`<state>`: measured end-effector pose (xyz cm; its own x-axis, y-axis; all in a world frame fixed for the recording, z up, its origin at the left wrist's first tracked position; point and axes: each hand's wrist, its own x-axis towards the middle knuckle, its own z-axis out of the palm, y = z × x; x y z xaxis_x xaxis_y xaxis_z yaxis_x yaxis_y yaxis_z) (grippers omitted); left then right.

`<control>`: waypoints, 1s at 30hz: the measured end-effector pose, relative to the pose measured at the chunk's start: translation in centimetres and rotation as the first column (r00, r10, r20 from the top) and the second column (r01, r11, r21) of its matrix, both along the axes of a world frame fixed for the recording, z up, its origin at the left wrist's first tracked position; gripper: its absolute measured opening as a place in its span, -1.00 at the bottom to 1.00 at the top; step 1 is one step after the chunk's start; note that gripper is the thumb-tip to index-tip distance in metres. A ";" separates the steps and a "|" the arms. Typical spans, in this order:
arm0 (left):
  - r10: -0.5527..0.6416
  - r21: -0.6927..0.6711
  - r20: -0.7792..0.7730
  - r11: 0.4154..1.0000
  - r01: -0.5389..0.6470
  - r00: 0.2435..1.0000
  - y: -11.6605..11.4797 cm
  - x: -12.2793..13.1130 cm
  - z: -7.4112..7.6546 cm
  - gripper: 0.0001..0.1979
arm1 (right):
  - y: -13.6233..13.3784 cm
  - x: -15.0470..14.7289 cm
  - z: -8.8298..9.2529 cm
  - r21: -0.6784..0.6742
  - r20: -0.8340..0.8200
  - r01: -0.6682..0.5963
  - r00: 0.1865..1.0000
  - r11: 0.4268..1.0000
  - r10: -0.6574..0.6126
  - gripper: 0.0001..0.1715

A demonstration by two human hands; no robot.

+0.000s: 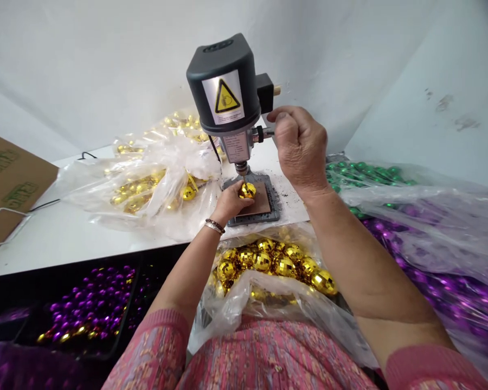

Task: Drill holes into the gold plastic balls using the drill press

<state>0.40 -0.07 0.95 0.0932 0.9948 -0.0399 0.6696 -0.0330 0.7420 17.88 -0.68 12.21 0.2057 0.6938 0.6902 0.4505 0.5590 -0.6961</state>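
Note:
My left hand (pixel 232 201) pinches a shiny gold faceted ball (pixel 248 190) under the bit of a small bench drill press (pixel 223 86). The bit reaches the top of the ball; how deep it sits I cannot tell. Beneath the ball lies a brown board (pixel 260 203) on the grey base plate (pixel 273 211). My right hand (pixel 300 143) is closed around the feed lever (pixel 268 132) at the machine's right side, and the lever's outer end is hidden in the fingers.
Close to my body, an open plastic bag holds several gold balls (pixel 285 266). More bagged gold balls (pixel 140 189) lie left of the drill. Green balls (pixel 366 172) and purple balls (pixel 451 295) are at right. A black tray (pixel 16 287) holds purple beads (pixel 91 298); a cardboard box (pixel 16 173) stands at far left.

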 end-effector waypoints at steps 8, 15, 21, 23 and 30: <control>0.079 -0.005 0.095 0.997 -0.079 0.992 0.0 0.2 -1.5 -0.20 | -1.1 0.3 -1.3 0.005 -0.011 -0.010 1.000 1.000 0.010 -0.65; 0.084 0.028 0.083 0.996 -0.086 0.993 -0.3 0.2 -1.7 -0.26 | -1.6 0.4 -2.1 0.002 -0.001 -0.014 1.000 1.000 0.014 -0.61; 0.066 0.021 0.084 0.998 -0.067 0.994 -0.4 0.0 -2.2 -0.23 | -1.5 0.4 -2.8 0.036 0.018 0.004 1.000 0.999 -0.004 -0.62; 0.070 0.013 0.088 0.997 -0.072 0.994 -0.3 0.0 -2.4 -0.21 | -1.4 0.4 -3.2 0.061 0.022 0.001 1.000 0.998 -0.002 -0.63; 0.073 0.011 0.087 0.997 -0.074 0.993 -0.5 0.1 -2.5 -0.24 | -1.3 0.4 -4.8 0.104 0.019 0.039 0.999 0.994 -0.041 -0.61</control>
